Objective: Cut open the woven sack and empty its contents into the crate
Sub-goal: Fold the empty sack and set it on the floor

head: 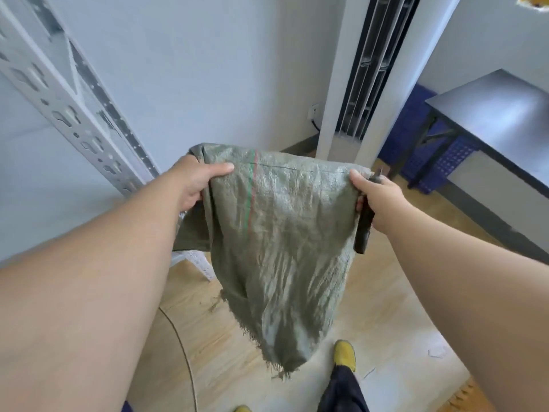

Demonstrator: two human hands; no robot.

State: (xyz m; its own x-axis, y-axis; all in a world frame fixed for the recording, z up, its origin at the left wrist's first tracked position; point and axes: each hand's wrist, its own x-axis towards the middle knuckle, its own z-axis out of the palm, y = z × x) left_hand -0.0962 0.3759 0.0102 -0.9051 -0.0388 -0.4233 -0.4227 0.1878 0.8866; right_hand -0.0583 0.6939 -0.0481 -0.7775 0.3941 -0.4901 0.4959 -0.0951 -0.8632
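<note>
From the head view, both bare arms reach forward at chest height: the left hand (pixel 199 180) pinches one top corner of the limp grey-green woven sack (pixel 279 233), while the right hand (pixel 378 197) grips the other corner together with a dark-handled knife (pixel 364 226) (blade hidden). The sack hangs flat over the pale wooden floor (pixel 386 316), between a perforated grey metal shelf upright (pixel 74 93) and a dark-topped table (pixel 499 114), with blue plastic crates (pixel 445 162) beneath. Its frayed lower edge dangles above a yellow shoe (pixel 344 355).
</note>
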